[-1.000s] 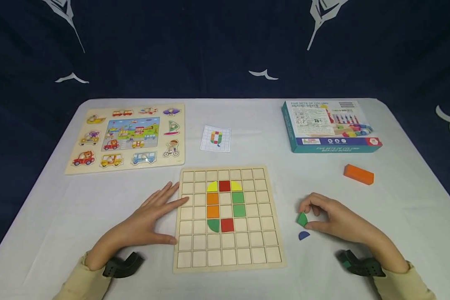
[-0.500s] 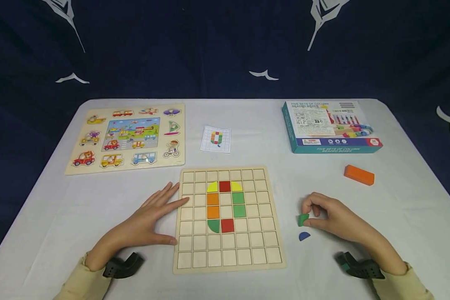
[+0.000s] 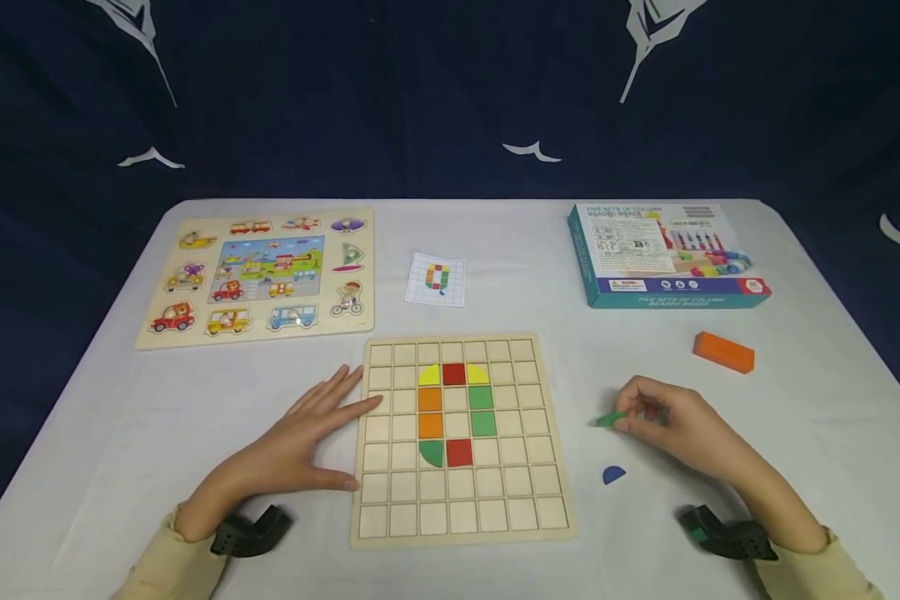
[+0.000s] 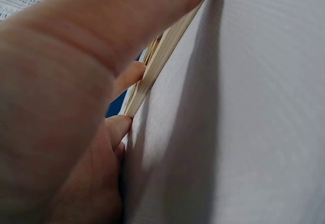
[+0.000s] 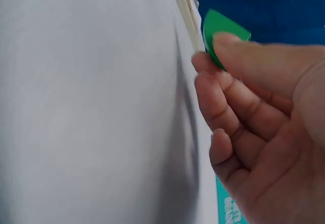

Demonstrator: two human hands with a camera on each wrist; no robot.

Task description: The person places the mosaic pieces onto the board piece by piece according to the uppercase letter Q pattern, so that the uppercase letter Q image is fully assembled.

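My left hand (image 3: pixel 296 442) lies with spread fingers at the left edge of a wooden grid board (image 3: pixel 461 518); the thumb and fingertips touch that edge, and one finger reaches over the rim. To the right of the board, my right hand (image 3: pixel 675 421) pinches a green quarter-circle piece (image 5: pixel 228 28) between thumb and fingers, off the table. Below it on the cloth lies a blue half-circle piece (image 3: pixel 613 475). Set in the board's cells are yellow quarter circles (image 3: pixel 430 376), red squares (image 3: pixel 459 452), orange squares (image 3: pixel 430 400), green squares (image 3: pixel 483 423) and a green quarter circle (image 3: pixel 432 453).
Behind the board lies a pattern card (image 3: pixel 435 280) printed with a similar figure. A vehicle peg puzzle (image 3: pixel 270 271) occupies the back left. At the back right are a teal-edged box (image 3: pixel 667 258) and, in front of it, an orange block (image 3: pixel 724 352).
The right hand has turned the green quarter-circle piece and moved it slightly away from the blue half-circle. The left hand keeps its place at the board. The head view shifts a little.
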